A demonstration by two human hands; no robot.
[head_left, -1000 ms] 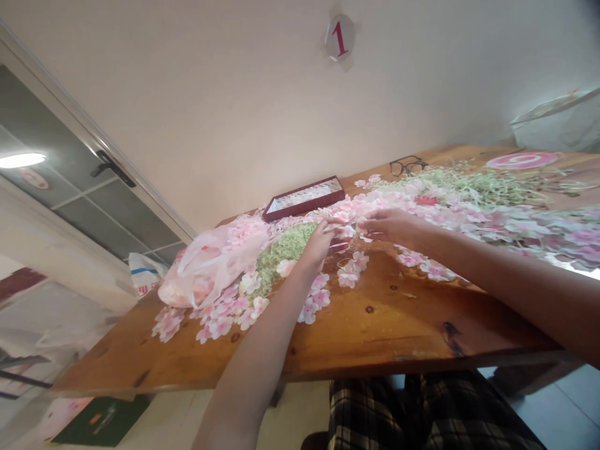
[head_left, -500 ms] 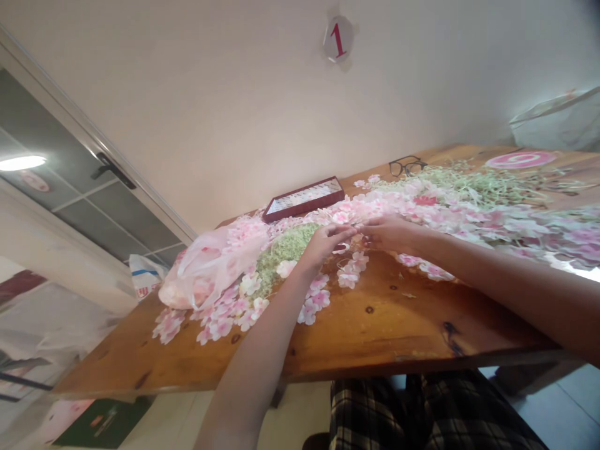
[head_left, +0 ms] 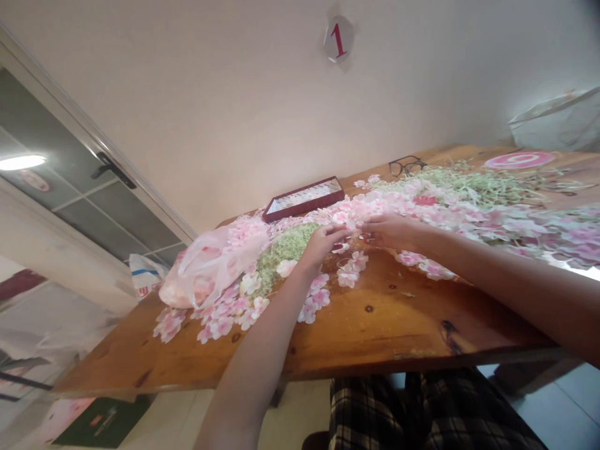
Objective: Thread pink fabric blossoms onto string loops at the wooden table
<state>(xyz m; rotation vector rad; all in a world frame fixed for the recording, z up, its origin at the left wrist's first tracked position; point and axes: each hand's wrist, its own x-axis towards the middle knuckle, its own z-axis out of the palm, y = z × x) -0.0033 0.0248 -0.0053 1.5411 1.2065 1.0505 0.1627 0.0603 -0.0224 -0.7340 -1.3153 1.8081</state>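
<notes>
my left hand (head_left: 323, 245) and right hand (head_left: 389, 232) were curled, grip unclear to me; pink blossoms (head_left: 469, 214) lay heaped beside green stems (head_left: 501, 187), so much work seemed left.

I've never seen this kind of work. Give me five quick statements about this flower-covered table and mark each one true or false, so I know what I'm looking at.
1. A pair of eyeglasses and a dark red tray lie on the wooden table. True.
2. The eyeglasses lie to the left of the dark red tray. False: they lie to its right.
3. The left hand is nearer to the see-through plastic bag than the right hand is. True.
4. Both hands rest in the lap. False: they are over the table, by the pink flowers.
5. The number above the table is a 7. False: it is a red 1.
</notes>
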